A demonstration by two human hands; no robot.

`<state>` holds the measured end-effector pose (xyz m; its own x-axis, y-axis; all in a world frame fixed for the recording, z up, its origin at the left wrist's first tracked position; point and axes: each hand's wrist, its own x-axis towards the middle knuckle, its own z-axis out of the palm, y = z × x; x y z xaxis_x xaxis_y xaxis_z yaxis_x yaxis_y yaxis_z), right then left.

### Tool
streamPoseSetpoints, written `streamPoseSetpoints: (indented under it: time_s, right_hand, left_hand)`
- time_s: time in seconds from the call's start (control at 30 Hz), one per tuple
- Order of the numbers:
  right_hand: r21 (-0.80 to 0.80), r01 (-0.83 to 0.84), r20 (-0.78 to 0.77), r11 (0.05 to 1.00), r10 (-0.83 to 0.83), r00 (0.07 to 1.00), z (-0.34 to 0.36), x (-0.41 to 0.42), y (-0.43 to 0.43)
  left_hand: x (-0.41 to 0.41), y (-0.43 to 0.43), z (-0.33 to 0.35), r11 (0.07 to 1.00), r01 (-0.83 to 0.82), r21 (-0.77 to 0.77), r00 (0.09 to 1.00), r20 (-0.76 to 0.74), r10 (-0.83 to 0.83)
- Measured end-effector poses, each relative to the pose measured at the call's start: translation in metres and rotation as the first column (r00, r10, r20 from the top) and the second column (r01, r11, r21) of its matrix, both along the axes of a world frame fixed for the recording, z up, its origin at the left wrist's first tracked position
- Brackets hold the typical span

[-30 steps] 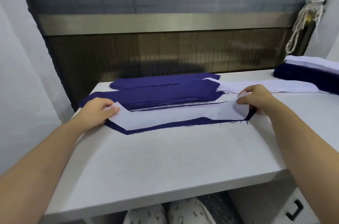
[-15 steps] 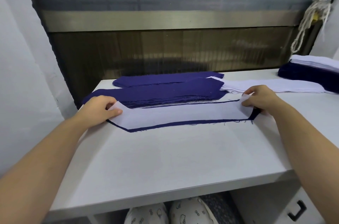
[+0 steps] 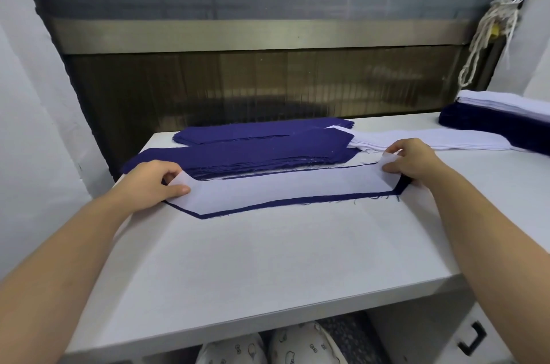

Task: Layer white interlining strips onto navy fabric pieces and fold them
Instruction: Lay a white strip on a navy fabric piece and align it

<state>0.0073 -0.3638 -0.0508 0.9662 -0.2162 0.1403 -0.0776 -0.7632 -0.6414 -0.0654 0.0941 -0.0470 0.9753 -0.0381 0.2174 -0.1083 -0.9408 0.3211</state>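
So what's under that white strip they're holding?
A navy fabric piece lies under the white strip; only its dark edges show. Its middle is covered.

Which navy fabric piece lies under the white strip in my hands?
The single front navy piece, visible as a thin border around the white interlining strip; the two navy stacks behind lie uncovered.

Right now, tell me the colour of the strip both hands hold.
The strip is white; head view.
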Motion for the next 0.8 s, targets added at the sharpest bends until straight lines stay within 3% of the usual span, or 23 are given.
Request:
streamPoseSetpoints:
  time_s: [0.33,0.53,0.8]
  right_hand:
    - [-0.058,0.015,0.005,0.998,-0.015,1.000,0.001,0.000,0.003]
    - [-0.112,0.161,0.150,0.981,-0.144,0.978,0.001,0.004,0.006]
    - [-0.272,0.096,0.179,0.958,-0.048,0.983,0.001,0.022,0.026]
  left_hand:
    - [-0.002,-0.001,0.002,1.000,0.000,-0.030,1.000,0.015,0.001]
    - [-0.002,-0.003,0.004,0.999,-0.002,-0.041,0.995,0.098,0.006]
    - [0.013,-0.021,0.004,1.000,0.011,-0.024,0.995,0.094,-0.009]
